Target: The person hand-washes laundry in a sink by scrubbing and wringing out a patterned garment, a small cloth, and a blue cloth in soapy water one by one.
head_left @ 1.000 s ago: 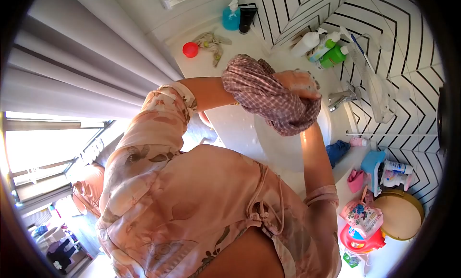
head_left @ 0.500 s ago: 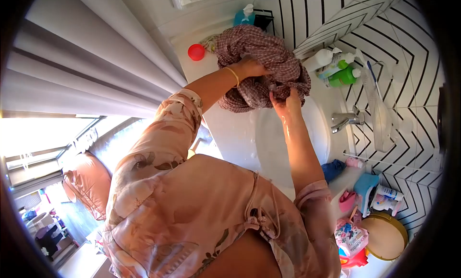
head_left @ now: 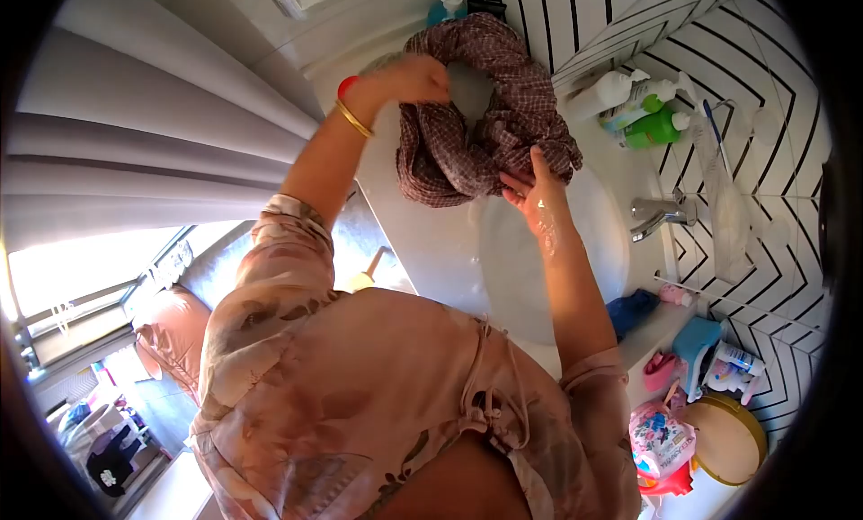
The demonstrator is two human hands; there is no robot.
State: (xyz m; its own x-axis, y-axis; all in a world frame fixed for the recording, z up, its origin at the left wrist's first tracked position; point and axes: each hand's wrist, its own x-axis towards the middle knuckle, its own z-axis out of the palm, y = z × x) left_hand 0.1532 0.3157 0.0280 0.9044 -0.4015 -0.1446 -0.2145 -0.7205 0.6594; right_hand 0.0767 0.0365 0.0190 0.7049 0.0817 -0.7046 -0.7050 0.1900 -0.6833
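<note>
Centrally, a brown checked cloth [head_left: 521, 88] lies twisted into a rough loop on the white counter [head_left: 422, 241], its near edge close to the basin [head_left: 557, 286]. The person's right hand [head_left: 542, 196] looks wet; its fingers are spread loosely against the near right part of the cloth. The left hand [head_left: 412, 80] is curled at the cloth's left side and blurred, so whether it grips any fabric cannot be told. A gold bangle [head_left: 353, 119] circles that wrist, and a red cap [head_left: 347, 87] shows partly behind it.

Beyond the cloth, at the far edge, stands a blue bottle [head_left: 445, 9], partly hidden. To the far right, a white bottle [head_left: 600, 96] and a green bottle [head_left: 654, 129] sit near the patterned wall [head_left: 782, 151]. A metal faucet [head_left: 662, 216] is right of the basin. Nearer, on the right, are a dark blue cloth [head_left: 632, 313], a pink bag [head_left: 663, 439] and a round gold-rimmed object [head_left: 724, 439]. A grey curtain [head_left: 153, 115] hangs at the left.
</note>
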